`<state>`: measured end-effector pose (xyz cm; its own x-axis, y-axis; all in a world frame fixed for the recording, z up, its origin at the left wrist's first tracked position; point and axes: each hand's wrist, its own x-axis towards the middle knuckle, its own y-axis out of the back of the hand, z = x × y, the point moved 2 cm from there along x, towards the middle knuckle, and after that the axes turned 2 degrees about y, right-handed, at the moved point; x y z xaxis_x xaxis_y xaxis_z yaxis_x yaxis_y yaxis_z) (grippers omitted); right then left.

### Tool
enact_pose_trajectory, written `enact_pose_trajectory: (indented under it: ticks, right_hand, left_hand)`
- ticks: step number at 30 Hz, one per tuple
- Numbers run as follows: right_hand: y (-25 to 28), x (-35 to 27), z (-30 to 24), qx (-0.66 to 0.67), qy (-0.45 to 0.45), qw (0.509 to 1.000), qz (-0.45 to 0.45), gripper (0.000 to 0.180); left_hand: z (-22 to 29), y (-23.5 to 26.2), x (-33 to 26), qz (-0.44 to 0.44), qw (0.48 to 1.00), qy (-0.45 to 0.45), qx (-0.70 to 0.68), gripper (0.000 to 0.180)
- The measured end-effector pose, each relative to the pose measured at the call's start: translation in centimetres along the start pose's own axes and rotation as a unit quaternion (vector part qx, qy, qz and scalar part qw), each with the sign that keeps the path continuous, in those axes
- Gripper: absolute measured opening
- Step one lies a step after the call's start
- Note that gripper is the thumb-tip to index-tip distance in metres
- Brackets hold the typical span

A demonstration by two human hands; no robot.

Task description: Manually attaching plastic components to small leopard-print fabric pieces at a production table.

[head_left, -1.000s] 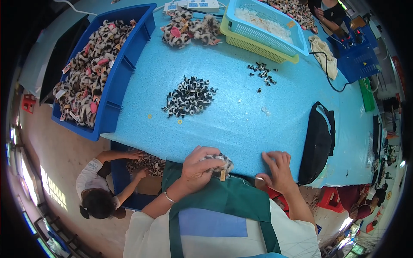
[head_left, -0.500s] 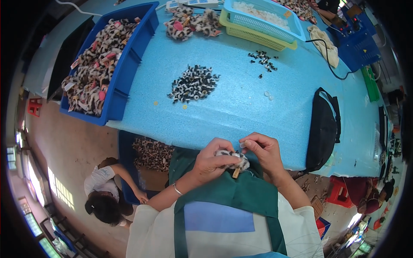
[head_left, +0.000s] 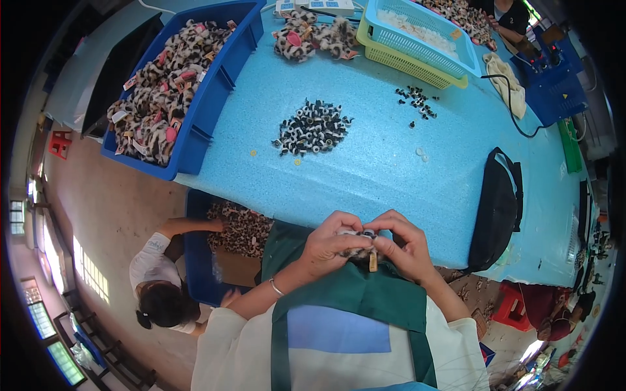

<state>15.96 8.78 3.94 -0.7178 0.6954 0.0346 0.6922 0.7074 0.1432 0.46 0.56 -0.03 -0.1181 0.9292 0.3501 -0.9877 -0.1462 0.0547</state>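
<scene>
While the left hand (head_left: 323, 253) curls closed round the plush (head_left: 357, 253) at lower centre, the right hand (head_left: 405, 251) pinches its right edge, apparently a fitting step, the next move likely calling for steady hold and firm thumb pressure.

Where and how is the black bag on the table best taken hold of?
Probably by the strap, coming from above on the right side: the black bag lies lengthwise, and this narrow band along its right edge seems easier to enclose than the broad body.
</scene>
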Motion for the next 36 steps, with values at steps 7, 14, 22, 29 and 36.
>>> enact_pose_trajectory:
  ticks: [7, 14, 22, 29, 36]
  right_hand:
    - [0.5, 0.1, 1.4, 0.083, -0.103, 0.991, 0.003, 0.013]
    - [-0.4, 0.4, -0.8, -0.15, 0.115, 0.982, -0.022, 0.035]
    - [-0.6, -0.3, 3.2, 0.168, -0.089, 0.982, -0.014, 0.011]
    - [0.1, 0.2, 3.4, 0.181, -0.119, 0.975, -0.053, 0.016]
    - [-0.1, 0.2, 3.8, 0.099, -0.109, 0.989, 0.018, 0.017]
  left_hand:
    - [-0.4, -0.4, 0.1, -0.012, 1.0, 0.004, 0.003, 0.041]
    - [0.0, 0.4, 0.9, 0.013, 0.997, -0.057, 0.05, 0.047]
    - [-0.5, 0.5, 0.8, -0.001, 0.98, -0.125, 0.155, 0.041]
    - [-1.2, 0.4, 1.1, -0.009, 0.978, -0.119, 0.171, 0.035]
    - [-1.4, 0.0, 1.2, 0.006, 0.99, -0.037, 0.133, 0.028]
